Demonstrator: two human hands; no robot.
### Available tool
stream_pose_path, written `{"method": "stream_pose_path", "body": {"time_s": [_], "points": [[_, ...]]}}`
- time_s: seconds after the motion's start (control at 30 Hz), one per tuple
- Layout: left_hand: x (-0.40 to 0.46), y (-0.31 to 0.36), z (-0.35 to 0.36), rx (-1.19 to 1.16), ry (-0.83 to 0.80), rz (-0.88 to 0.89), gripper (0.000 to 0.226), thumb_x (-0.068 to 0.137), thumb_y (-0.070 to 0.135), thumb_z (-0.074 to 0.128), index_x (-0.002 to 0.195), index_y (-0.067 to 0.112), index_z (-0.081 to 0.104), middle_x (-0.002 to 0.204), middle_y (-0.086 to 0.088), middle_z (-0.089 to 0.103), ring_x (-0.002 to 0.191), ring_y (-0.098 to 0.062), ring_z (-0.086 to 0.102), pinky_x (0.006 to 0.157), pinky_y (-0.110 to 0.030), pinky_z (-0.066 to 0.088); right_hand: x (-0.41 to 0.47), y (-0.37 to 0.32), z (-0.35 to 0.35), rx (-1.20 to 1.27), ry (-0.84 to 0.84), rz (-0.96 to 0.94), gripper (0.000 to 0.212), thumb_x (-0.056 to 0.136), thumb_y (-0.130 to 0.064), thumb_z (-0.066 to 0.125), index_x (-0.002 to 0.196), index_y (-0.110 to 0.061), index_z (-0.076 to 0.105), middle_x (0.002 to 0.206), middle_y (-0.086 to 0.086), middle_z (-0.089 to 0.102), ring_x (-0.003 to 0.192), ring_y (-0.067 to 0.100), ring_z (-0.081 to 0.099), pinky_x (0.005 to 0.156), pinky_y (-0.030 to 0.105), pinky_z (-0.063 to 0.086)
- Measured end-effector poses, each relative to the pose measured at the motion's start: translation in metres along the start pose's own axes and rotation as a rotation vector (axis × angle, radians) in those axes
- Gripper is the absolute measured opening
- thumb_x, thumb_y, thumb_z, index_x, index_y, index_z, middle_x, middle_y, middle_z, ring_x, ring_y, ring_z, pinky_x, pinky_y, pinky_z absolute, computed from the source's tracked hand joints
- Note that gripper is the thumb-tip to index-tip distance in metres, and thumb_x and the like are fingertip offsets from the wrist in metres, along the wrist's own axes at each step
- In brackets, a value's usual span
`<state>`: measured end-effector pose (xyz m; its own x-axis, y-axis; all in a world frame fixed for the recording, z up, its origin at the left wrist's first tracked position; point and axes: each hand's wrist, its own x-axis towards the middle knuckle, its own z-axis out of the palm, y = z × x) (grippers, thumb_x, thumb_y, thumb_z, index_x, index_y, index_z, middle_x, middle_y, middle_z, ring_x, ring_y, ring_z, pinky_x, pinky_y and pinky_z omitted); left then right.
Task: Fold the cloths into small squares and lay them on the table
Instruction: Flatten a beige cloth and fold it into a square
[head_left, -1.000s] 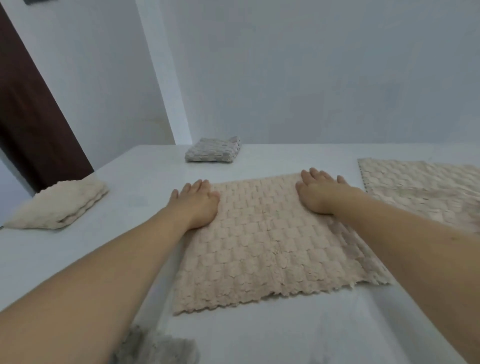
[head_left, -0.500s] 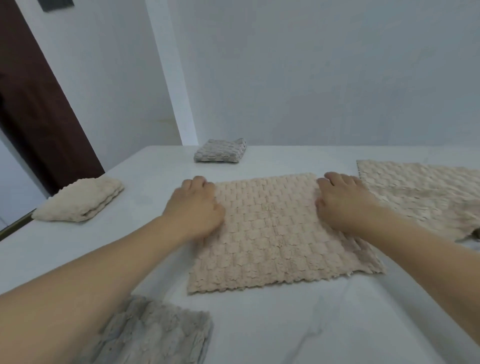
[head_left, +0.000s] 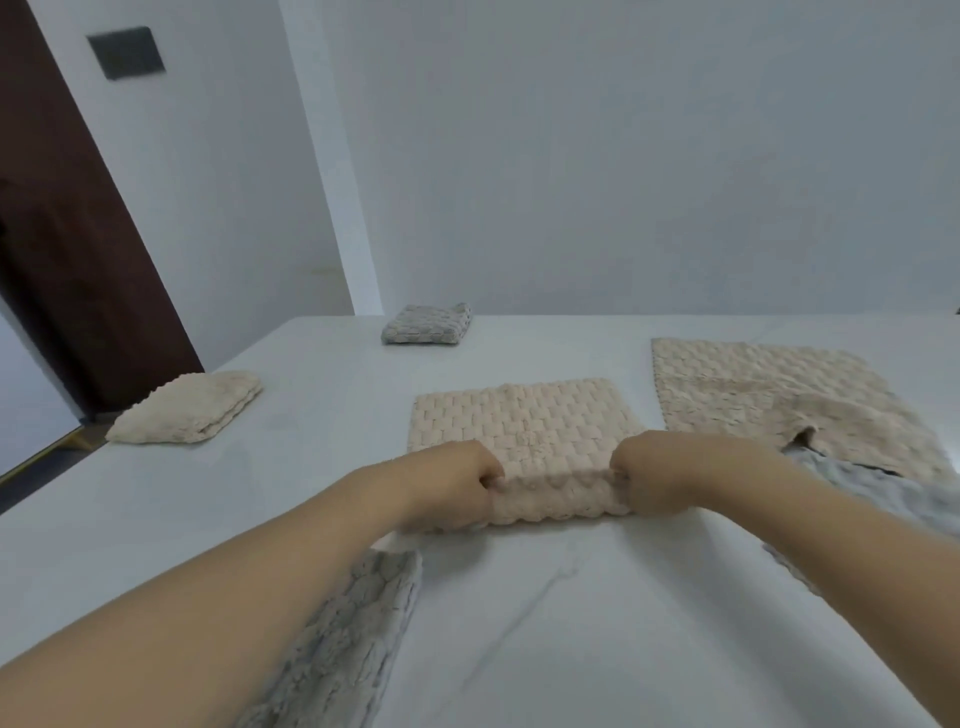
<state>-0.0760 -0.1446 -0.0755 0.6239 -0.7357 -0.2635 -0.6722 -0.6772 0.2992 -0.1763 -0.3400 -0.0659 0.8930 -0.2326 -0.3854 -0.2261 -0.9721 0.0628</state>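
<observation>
Both hands, left (head_left: 447, 486) and right (head_left: 670, 480), pinch the near edge of the beige cloth (head_left: 524, 431) mid-counter (head_left: 545, 623), lifting it. Uneven pull could skew the fold; corners may slip.

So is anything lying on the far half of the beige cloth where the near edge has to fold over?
Nothing visible. Both the left hand and right hand grip the beige cloth at its near edge, and its far half lies bare.
</observation>
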Motion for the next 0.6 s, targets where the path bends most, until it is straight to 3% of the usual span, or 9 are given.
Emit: {"method": "stream_pose_path", "body": {"time_s": [0.1,0.2,0.3,0.47,0.53,0.6], "points": [[-0.006,-0.001,-0.017,-0.147,-0.125,-0.035,0.027,0.08,0.013,0.051,0.057,0.021,0.039,0.055,0.007,0.039,0.052,-0.014,0.035,0.05,-0.024,0.028,-0.01,0.031,-0.024,0.273,-0.112,0.1,0.011,0.079,-0.01,0.053,0.08,-0.009,0.063,0.068,0.004,0.061,0.059,0.019,0.057,0.056,0.024,0.049],[0.006,-0.015,-0.034,-0.122,0.028,-0.077,0.021,0.083,0.02,0.052,0.062,0.022,0.049,0.06,0.006,0.046,0.057,-0.015,0.04,0.053,-0.026,0.033,-0.003,0.057,-0.038,0.543,0.097,0.099,0.01,0.08,-0.016,0.065,0.081,-0.006,0.068,0.077,0.008,0.065,0.067,0.023,0.058,0.061,0.031,0.05],[0.031,-0.032,-0.045,-0.121,0.205,-0.151,0.012,0.088,0.024,0.055,0.081,0.018,0.063,0.078,0.002,0.064,0.065,-0.014,0.054,0.055,-0.023,0.042,0.028,0.063,-0.038,0.634,0.289,0.117,0.018,0.085,-0.018,0.066,0.088,0.0,0.067,0.083,0.011,0.063,0.073,0.024,0.055,0.064,0.033,0.048],[0.083,-0.056,-0.035,-0.091,0.375,-0.171,0.014,0.091,0.026,0.054,0.085,0.017,0.062,0.088,0.003,0.064,0.081,-0.016,0.059,0.067,-0.029,0.046,0.097,0.051,-0.024,0.629,0.518,0.211,0.009,0.085,-0.01,0.053,0.077,-0.006,0.056,0.079,0.012,0.057,0.067,0.024,0.051,0.055,0.026,0.036],[0.099,-0.063,-0.028,-0.023,0.407,-0.138,0.014,0.093,0.026,0.05,0.086,0.018,0.059,0.095,0.002,0.059,0.091,-0.019,0.055,0.079,-0.034,0.047,0.118,0.049,-0.013,0.595,0.567,0.234,0.01,0.087,-0.013,0.048,0.082,-0.008,0.055,0.087,0.011,0.06,0.075,0.026,0.055,0.057,0.028,0.037],[0.108,-0.068,-0.02,0.057,0.409,-0.115,0.014,0.095,0.028,0.046,0.096,0.02,0.058,0.103,0.002,0.05,0.104,-0.02,0.044,0.092,-0.036,0.042,0.131,0.046,-0.001,0.478,0.613,0.239,0.019,0.093,-0.021,0.043,0.092,-0.009,0.058,0.102,0.012,0.061,0.091,0.029,0.056,0.067,0.03,0.039]]}}
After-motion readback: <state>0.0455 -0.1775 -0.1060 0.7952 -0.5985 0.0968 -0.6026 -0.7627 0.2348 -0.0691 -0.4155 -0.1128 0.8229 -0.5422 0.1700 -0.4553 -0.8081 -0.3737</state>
